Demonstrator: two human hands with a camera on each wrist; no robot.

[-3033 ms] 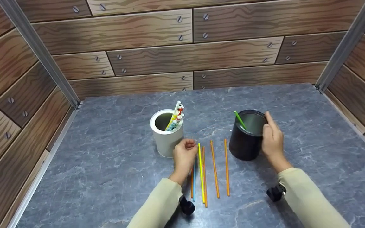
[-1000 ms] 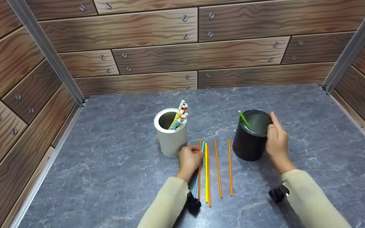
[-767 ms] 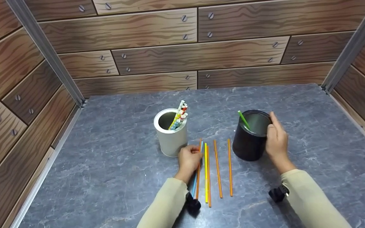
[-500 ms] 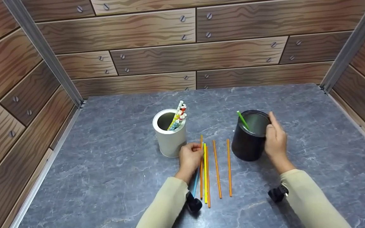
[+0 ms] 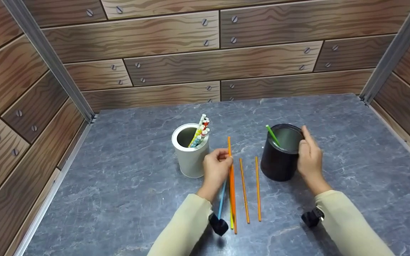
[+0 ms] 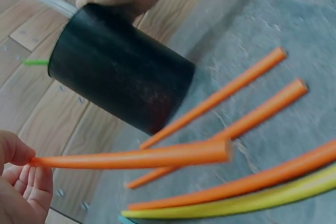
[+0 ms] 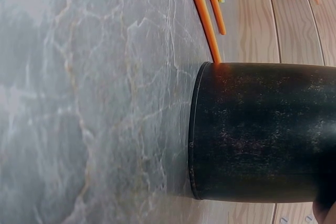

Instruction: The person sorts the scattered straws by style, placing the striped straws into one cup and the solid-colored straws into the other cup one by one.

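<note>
"Two hands over the desk point(image 5: 119, 160) here. What's the left hand point(image 5: 217, 169) got?"
"An orange stick point(image 6: 131, 158), pinched between thumb and fingers near its far end. Left wrist view has it up off the desk, crossing over loose ones."
"Which loose ones?"
"A blue stick point(image 5: 222, 202), a yellow stick point(image 6: 283, 192), then three orange sticks point(image 5: 244, 192) toward the right edge, all pointing roughly at the far edge."
"And the right hand point(image 5: 310, 160)?"
"Gripping the black can point(image 5: 278, 165) on its right-edge side, one finger straight up by the rim. Green stick point(image 5: 273, 135) leans inside."
"Other can?"
"White can point(image 5: 190, 160), upright, on the left-edge side of the left hand, patterned sticks point(image 5: 201, 131) poking out. Wood-print wall point(image 5: 169, 33) past the far edge."
</note>
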